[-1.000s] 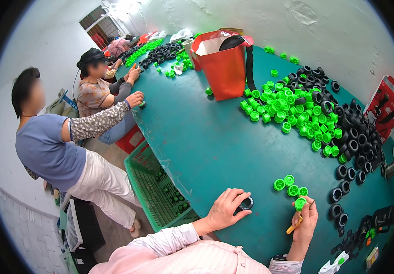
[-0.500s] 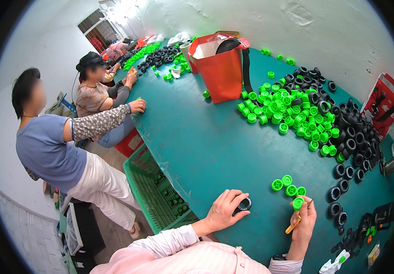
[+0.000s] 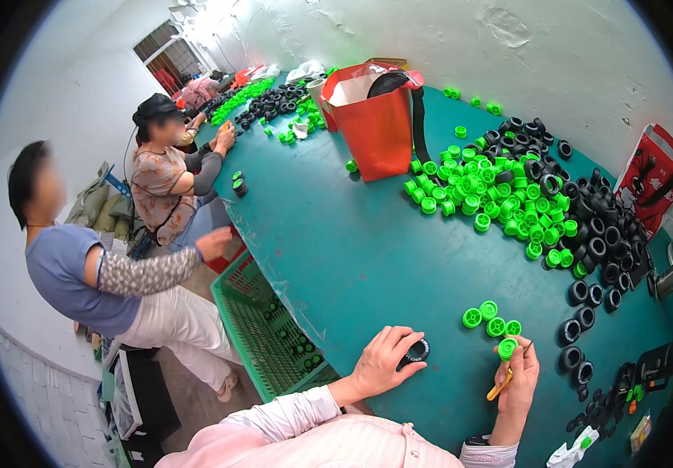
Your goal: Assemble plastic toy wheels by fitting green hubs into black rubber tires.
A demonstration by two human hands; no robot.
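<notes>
A small black toy tyre (image 3: 422, 350) stands on the table, gripped between the thumb and fingers of my left hand (image 3: 383, 363). My right hand (image 3: 520, 382) pinches a bright green wheel hub (image 3: 507, 348) between thumb and fingers. That same hand also holds a tool with a yellow handle (image 3: 497, 388); its thin dark tip sticks out past the fingers. Just beyond my right hand lie several loose green hubs (image 3: 495, 326). The tyre and the hub are apart from each other.
On the green table (image 3: 336, 249), a heap of green hubs (image 3: 500, 187) meets a pile of black tyres (image 3: 601, 226). A red bag (image 3: 375, 132) stands farther back. A green crate (image 3: 235, 312) is below the left edge. Two co-workers (image 3: 71, 257) are at left.
The standing co-worker's hand has drawn back from the table edge, where black-and-green wheels now show. My own hands have hardly moved and hold the same things.
</notes>
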